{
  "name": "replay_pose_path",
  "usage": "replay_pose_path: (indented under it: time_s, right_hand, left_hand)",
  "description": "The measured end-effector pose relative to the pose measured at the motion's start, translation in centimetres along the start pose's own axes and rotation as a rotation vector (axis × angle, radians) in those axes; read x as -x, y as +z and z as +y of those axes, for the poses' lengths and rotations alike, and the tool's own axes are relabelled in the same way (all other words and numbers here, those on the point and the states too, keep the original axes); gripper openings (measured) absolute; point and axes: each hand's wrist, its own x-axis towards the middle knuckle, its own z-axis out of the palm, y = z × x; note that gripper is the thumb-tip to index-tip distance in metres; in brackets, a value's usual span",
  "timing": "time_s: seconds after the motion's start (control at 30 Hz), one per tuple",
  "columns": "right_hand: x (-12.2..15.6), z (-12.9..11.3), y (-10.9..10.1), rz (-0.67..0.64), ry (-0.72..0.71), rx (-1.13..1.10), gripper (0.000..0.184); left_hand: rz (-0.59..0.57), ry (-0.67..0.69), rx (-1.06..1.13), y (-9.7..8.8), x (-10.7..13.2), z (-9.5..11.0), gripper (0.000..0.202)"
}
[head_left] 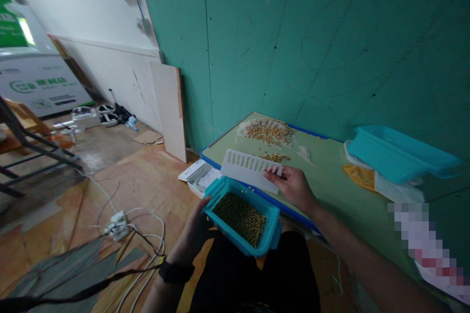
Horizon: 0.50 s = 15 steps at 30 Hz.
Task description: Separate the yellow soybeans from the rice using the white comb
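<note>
My left hand [200, 222] grips the left end of a small blue plastic bin [270, 239], held over my lap by the table's edge. Inside the bin lie dark green beans [229, 208] on the left and pale tan beans [257, 227] on the right. In my right hand [290, 183] is a white slotted plastic strip [242, 168], pinched at its right end just above the bin's far rim. Beyond the strip, a heap of tan beans [270, 131] lies on the table with whitish powder around it, and a smaller patch of beans [275, 157] sits nearer.
The pale green table [323, 176] has a blue edge and stands against a green wall. A larger blue bin [389, 151] rests at the right, above a yellow cloth [358, 176]. White cables and a power strip [118, 225] lie on the floor at left.
</note>
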Motion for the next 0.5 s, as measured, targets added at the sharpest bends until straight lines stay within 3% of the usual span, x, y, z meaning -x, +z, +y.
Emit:
replay_pose_path:
  time_s: [0.17, 0.3, 0.4, 0.5]
  right_hand:
    - [1.4, -0.1, 0.6, 0.021, -0.131, 0.161, 0.032]
    - [2.6, 0.6, 1.4, 0.045, -0.383, 0.416, 0.025]
    - [3.1, 0.9, 2.4, -0.016, -0.57, 0.578, 0.027]
    - [2.9, 0.6, 3.8, -0.108, -0.622, 0.705, 0.035]
  left_hand:
    - [0.033, 0.004, 0.0, 0.6, 0.2, 0.2, 0.069]
    - [0.019, 0.002, 0.023, -0.3, 0.0, -0.5, 0.068]
    - [0.033, 0.071, 0.056, -0.6, 0.1, -0.9, 0.065]
    - [0.019, 0.058, 0.066, -0.3, 0.4, -0.6, 0.056]
